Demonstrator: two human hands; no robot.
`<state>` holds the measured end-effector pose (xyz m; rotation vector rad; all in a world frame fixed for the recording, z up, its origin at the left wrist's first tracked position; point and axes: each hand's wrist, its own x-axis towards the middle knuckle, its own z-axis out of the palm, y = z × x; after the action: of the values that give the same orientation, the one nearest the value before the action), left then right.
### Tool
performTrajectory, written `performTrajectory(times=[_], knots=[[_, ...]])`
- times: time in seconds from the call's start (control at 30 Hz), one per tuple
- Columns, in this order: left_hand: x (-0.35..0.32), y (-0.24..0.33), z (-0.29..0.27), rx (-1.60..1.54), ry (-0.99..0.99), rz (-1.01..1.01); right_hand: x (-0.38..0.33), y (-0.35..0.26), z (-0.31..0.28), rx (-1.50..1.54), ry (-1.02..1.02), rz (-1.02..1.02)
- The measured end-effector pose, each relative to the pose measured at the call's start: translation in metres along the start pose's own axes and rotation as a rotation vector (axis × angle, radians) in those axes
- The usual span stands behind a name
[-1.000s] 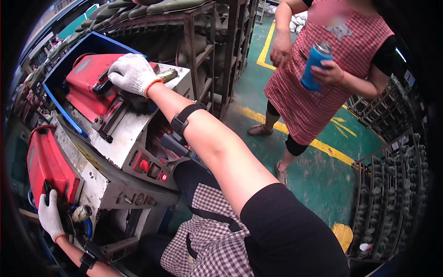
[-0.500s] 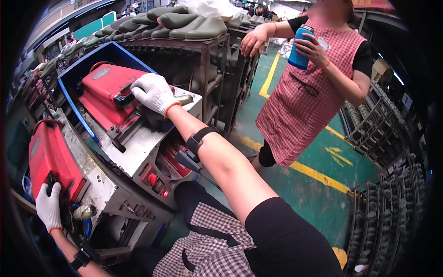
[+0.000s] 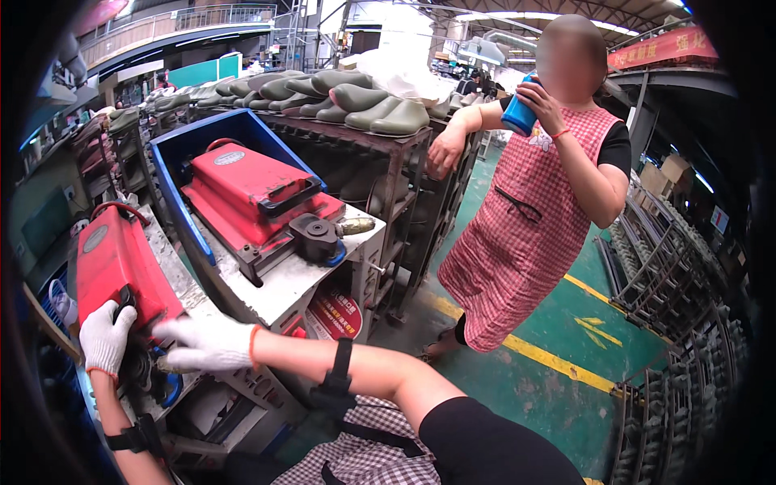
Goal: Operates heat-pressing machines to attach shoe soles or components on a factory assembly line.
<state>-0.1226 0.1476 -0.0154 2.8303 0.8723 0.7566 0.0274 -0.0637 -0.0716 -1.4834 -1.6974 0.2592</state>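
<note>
Two red machine covers stand side by side: the left cover [image 3: 121, 259] and the right cover [image 3: 242, 194], which sits in front of a blue tray [image 3: 202, 133]. My left hand [image 3: 105, 338], in a white knit glove, is closed around the black handle [image 3: 125, 297] of the left cover. Blurred by motion, my gloved right hand [image 3: 212, 343] reaches over the front of the left machine with its fingers stretched out and nothing visible in them. The right cover's black handle [image 3: 291, 196] is free. A dark block [image 3: 317, 236] lies in front of that cover.
To the right a co-worker in a red checked apron [image 3: 517, 242] tips up a blue bottle [image 3: 521, 117] and rests an arm on a rack [image 3: 396, 153]. Green shoes [image 3: 396, 117] are piled on top. More metal racks [image 3: 679, 250] line the far right side.
My right hand has let go of the right cover's handle and swung left to the left machine. My left hand keeps its grip. The view has tilted up, and the co-worker's bottle is raised.
</note>
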Motion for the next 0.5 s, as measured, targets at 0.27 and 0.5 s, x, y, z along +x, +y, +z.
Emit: performTrajectory(times=[0.27,0.5], knots=[[0.005,-0.003,-0.009,0.0,-0.124,0.016,0.0,-0.016,0.048,0.415,-0.179,0.028],[0.01,-0.006,-0.018,-0.056,-0.181,0.026,0.004,-0.063,0.127,0.356,-0.225,0.079]])
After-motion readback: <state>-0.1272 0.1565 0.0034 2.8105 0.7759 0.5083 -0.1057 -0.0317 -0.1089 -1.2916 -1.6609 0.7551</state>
